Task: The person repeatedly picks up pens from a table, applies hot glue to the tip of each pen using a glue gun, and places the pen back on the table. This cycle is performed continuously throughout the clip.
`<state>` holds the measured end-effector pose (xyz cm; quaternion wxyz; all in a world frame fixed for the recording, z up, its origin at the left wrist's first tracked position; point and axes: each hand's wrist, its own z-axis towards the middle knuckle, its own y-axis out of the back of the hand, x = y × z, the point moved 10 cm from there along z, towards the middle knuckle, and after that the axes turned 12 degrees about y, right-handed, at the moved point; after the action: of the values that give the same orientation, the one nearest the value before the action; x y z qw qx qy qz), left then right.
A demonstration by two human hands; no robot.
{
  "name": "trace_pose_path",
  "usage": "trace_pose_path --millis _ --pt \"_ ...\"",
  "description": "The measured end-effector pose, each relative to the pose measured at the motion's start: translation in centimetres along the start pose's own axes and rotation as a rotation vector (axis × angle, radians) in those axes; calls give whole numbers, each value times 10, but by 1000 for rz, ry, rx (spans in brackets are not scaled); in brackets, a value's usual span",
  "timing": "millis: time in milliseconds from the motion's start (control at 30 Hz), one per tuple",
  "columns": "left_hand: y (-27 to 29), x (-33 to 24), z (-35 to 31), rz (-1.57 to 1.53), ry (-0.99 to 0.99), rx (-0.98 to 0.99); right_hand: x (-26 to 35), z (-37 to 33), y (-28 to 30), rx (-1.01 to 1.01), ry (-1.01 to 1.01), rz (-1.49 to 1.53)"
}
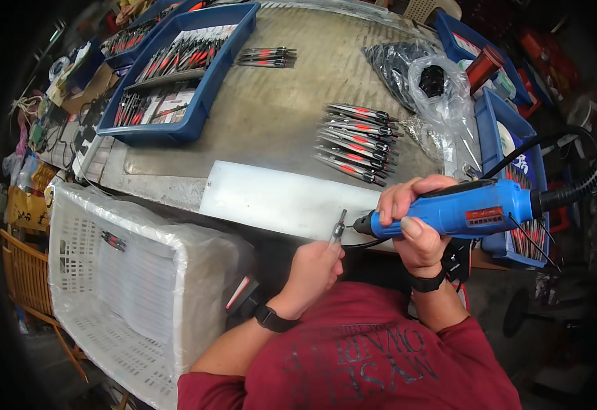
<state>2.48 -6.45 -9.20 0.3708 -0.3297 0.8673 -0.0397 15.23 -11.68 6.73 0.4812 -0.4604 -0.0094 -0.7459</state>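
Observation:
Fingers curled, my left hand [315, 272] grips a slim silver drawing compass [339, 225], its narrow top end pointing up. My right hand [418, 239] is wrapped round a blue electric screwdriver [480, 207], held level. The screwdriver's dark tip points left and lies right beside the compass's upper part; whether they touch I cannot tell. My left fist hides the rest of the compass. Just beyond my hands, a stack of silver, black and red compasses [356, 143] lies on the table [271, 102]. Along the table's near edge runs a white board [264, 199].
A blue tray [206, 113] of compasses stands at the far left, with a small group of compasses [266, 57] beside it. Clear plastic bags [442, 102] and blue bins [507, 116] are at the right. A lined white basket [76, 253] stands at lower left. A black cable [579, 184] trails from the screwdriver.

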Motion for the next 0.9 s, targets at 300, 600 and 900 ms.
trace_pose_path --millis 300,600,900 --pt "-1 1 2 -11 -2 6 -3 1 -6 25 -18 -1" --pt "0 -1 3 20 -49 -8 -5 2 -8 32 -24 -10" --pt "-1 -1 3 17 -44 4 -7 0 -7 39 -31 -49"
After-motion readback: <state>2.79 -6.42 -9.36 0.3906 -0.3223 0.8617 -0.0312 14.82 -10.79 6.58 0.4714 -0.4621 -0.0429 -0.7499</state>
